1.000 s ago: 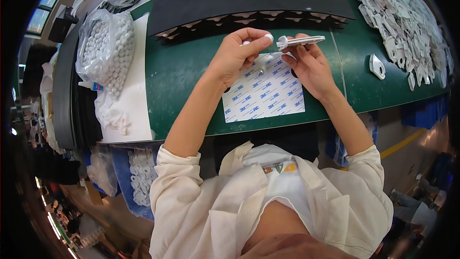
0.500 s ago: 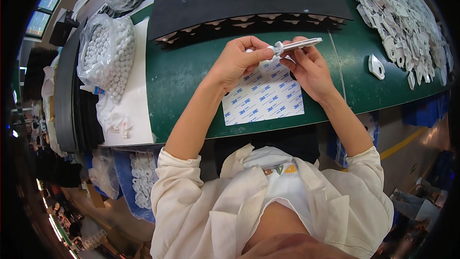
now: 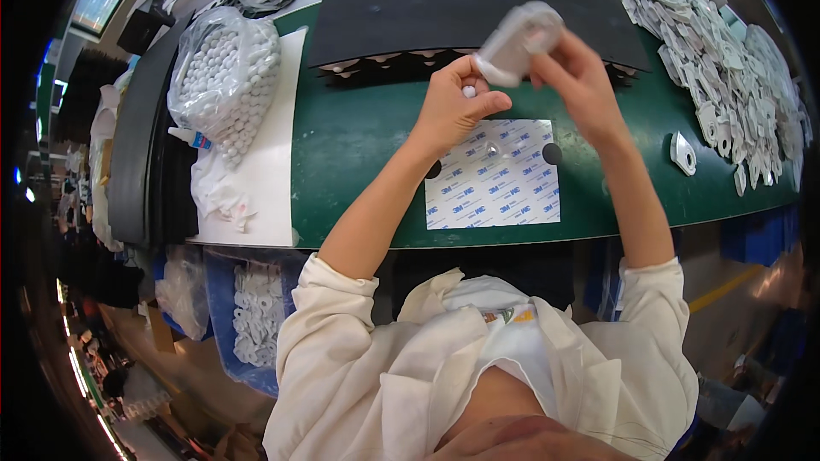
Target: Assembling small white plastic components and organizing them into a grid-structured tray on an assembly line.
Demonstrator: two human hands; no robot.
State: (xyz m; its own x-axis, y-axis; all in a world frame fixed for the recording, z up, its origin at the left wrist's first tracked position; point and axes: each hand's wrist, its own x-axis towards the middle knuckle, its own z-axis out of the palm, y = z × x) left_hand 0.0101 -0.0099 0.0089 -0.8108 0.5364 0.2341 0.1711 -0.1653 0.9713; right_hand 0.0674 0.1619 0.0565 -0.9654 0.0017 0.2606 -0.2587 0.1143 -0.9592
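Over the table my right hand (image 3: 583, 90) holds a flat white plastic part (image 3: 518, 44), rounded at one end and blurred by motion. Its other end reaches close to my left hand (image 3: 459, 109); whether they touch I cannot tell. My left fingers are curled around a small white ball (image 3: 469, 91), with the thumb stretched out to the right. Below both hands lies a white sheet (image 3: 495, 192) with blue print. It has a dark round spot at its left and right sides and a small clear bump near its upper middle.
Black foam sheets (image 3: 478, 0) lie stacked at the back. A clear bag (image 3: 224, 77) of white balls stands left, beside a small bottle (image 3: 190, 137). White parts (image 3: 692, 60) are heaped at right, one loose part (image 3: 682, 154) nearby. A blue bin (image 3: 224, 307) sits below the table's left edge.
My right hand has raised the white part and turned its broad face into view, away from the left hand's grip. The whole view has shifted slightly.
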